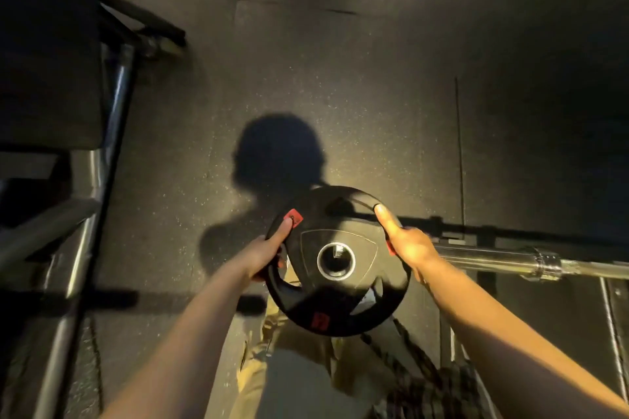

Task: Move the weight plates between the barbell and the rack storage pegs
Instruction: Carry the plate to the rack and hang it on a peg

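Above the floor: 1 black plate [337,260] is held in the air in front of the person, its face turned up toward the camera.
Plate: round, with a metal-ringed centre hole, grip cut-outs near the rim and 3 red labels; it sits between the 2 hands, over the person's legs.
Left hand [265,253]: grips the plate's left rim, thumb laid on the face beside a red label, fingers curled through a cut-out.
Right hand [406,243]: grips the plate's right rim, thumb stretched up along the edge, fingers wrapped behind and hidden.
Barbell [510,257]: a shiny sleeve runs from behind the right hand out to the right edge, with a collar partway along; the plate is off it, its near end hidden by the hand.
Frame [102,160]: chrome tubes and a dark pad stand at the left, well apart from the plate.
Floor [340,95]: dark speckled rubber mats, carrying the person's shadow just beyond the plate.
Clothing: tan trousers and a checked cloth show below the plate.
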Available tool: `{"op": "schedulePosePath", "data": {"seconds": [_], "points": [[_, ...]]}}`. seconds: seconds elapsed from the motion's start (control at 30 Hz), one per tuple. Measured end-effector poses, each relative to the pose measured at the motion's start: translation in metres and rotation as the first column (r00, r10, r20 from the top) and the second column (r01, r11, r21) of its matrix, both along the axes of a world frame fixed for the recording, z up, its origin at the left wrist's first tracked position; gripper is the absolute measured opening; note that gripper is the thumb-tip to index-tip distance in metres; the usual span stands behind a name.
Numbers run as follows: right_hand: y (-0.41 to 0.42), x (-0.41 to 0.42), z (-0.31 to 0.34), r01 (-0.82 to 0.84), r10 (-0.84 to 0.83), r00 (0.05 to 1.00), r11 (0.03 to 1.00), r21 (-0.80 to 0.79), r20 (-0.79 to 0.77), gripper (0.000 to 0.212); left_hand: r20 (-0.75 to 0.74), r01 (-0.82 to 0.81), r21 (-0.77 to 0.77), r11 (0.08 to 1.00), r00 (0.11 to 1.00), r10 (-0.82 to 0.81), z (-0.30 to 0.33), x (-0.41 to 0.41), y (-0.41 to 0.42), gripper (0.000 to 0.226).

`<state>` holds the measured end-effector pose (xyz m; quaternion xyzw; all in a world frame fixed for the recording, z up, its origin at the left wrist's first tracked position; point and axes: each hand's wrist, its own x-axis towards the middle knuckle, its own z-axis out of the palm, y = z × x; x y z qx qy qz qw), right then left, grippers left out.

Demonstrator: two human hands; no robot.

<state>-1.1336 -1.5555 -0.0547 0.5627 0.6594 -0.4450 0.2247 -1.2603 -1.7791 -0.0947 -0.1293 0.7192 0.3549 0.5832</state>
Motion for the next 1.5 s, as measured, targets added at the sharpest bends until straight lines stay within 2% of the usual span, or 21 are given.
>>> {"op": "schedulePosePath", "data": {"seconds": [0.17,0.3,0.37,0.47,0.53,0.63,0.73,0.83,0.97,1.03,1.1,1.17,1.23,1.33,1.43,1.5], "points": [[0.014,-0.014,-0.016,-0.052,0.048,0.996,0.998,0.044,0.072,0.074,0.052,0.034,-0.048,0.998,0.998,-0.031,-0.025,-0.015,0.018,0.074],[0.025,-0.022,-0.034,-0.040,0.040,0.991,0.999,-0.003,0.126,0.083,0.091,0.071,-0.067,0.995,0.994,-0.064,-0.046,-0.022,0.027,0.081],[0.029,-0.020,-0.046,-0.024,0.024,0.992,1.000,-0.005,0.121,0.073,0.087,0.054,-0.103,0.993,0.995,-0.045,-0.055,-0.022,0.032,0.083],[0.028,-0.015,-0.058,-0.085,0.083,0.992,0.996,0.018,0.098,0.038,0.079,-0.022,-0.140,0.990,0.996,0.034,-0.068,-0.019,0.036,0.082],[0.027,-0.013,-0.057,-0.144,0.141,0.986,0.989,0.032,0.086,0.040,0.105,-0.066,-0.137,0.988,0.991,0.080,-0.074,-0.014,0.038,0.086],[0.026,-0.018,-0.052,-0.242,0.236,0.968,0.966,0.086,0.081,0.055,0.105,-0.200,-0.128,0.971,0.971,0.214,-0.089,-0.005,0.039,0.102],[0.022,-0.022,-0.046,-0.238,0.232,0.970,0.968,0.081,0.069,0.060,0.136,-0.358,-0.092,0.929,0.920,0.368,-0.099,0.003,0.044,0.091],[0.015,-0.023,-0.041,-0.210,0.210,0.978,0.974,0.088,0.019,0.055,0.140,-0.463,-0.092,0.882,0.871,0.472,-0.112,0.013,0.049,0.104],[0.006,-0.028,-0.038,-0.152,0.161,0.979,0.986,0.075,-0.123,0.035,0.009,-0.529,-0.125,0.840,0.845,0.534,-0.131,0.029,0.052,0.101],[0.002,-0.028,-0.038,-0.097,0.096,0.973,0.995,0.008,-0.211,0.028,-0.032,-0.542,-0.109,0.833,0.840,0.542,-0.138,0.034,0.053,0.098],[0.000,-0.027,-0.034,0.002,-0.040,0.962,0.990,-0.138,-0.269,0.030,-0.041,-0.549,-0.087,0.831,0.835,0.548,-0.144,0.036,0.053,0.091],[0.002,-0.028,-0.031,0.096,-0.193,0.945,0.935,-0.341,-0.265,0.035,-0.030,-0.531,-0.055,0.845,0.847,0.531,-0.147,0.035,0.055,0.089],[0.006,-0.032,-0.033,0.126,-0.266,0.936,0.864,-0.487,-0.229,0.045,-0.017,-0.509,-0.049,0.859,0.861,0.509,-0.153,0.037,0.057,0.088],[0.008,-0.044,-0.039,0.158,-0.318,0.931,0.793,-0.588,-0.178,0.053,0.051,-0.490,-0.047,0.871,0.869,0.492,-0.158,0.040,0.061,0.085],[0.006,-0.053,-0.046,0.250,-0.440,0.891,0.684,-0.685,-0.114,0.048,0.138,-0.521,-0.069,0.851,0.840,0.525,-0.173,0.049,0.060,0.095],[0.004,-0.058,-0.049,0.247,-0.417,0.902,0.707,-0.663,-0.108,0.041,0.203,-0.496,-0.036,0.868,0.846,0.492,-0.173,0.052,0.063,0.092]]}}
